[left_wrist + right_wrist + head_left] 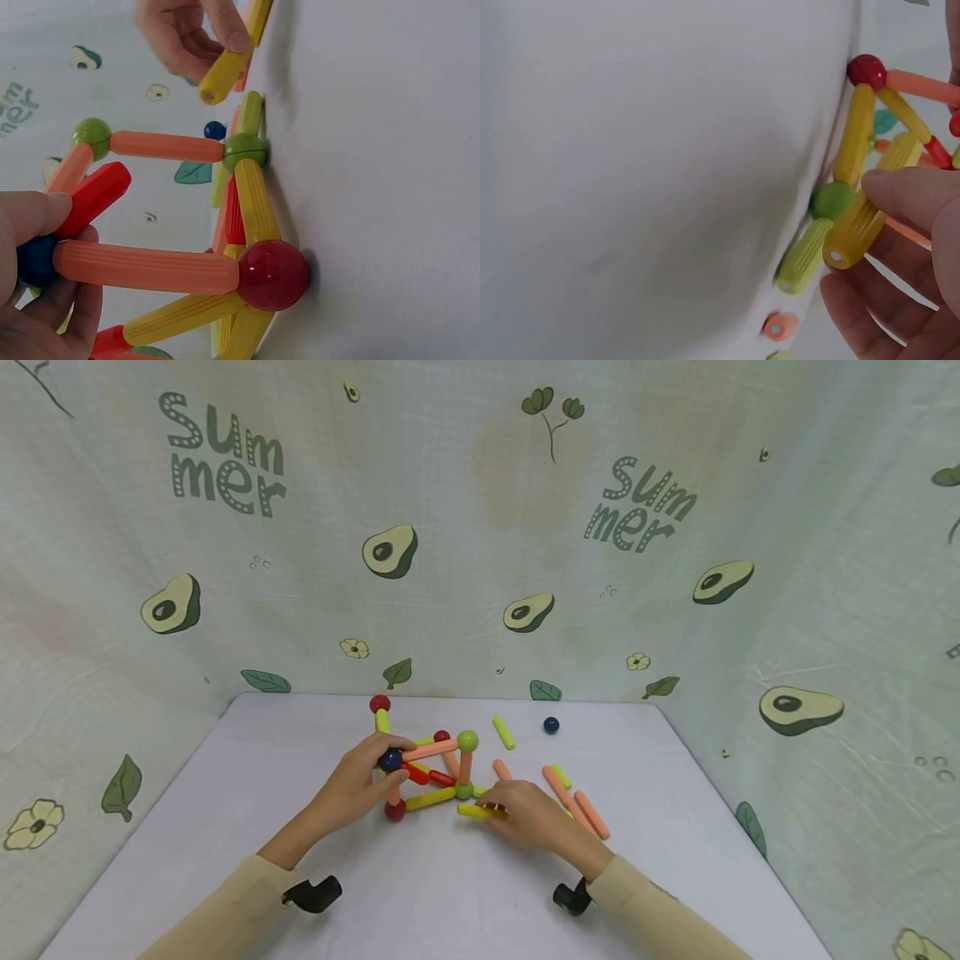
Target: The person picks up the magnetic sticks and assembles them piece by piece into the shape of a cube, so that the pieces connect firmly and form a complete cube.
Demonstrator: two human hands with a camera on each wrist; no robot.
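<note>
My left hand (360,785) grips the blue ball (389,760) of a stick frame (431,799) on the counter (420,893); my right hand (528,814) pinches a yellow stick (472,811) near the lower green ball (464,790). I'd brace the frame, moving gently.

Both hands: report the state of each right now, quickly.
Left hand: closed, holding a dark blue ball.
Right hand: closed, pinching a yellow stick.
</note>
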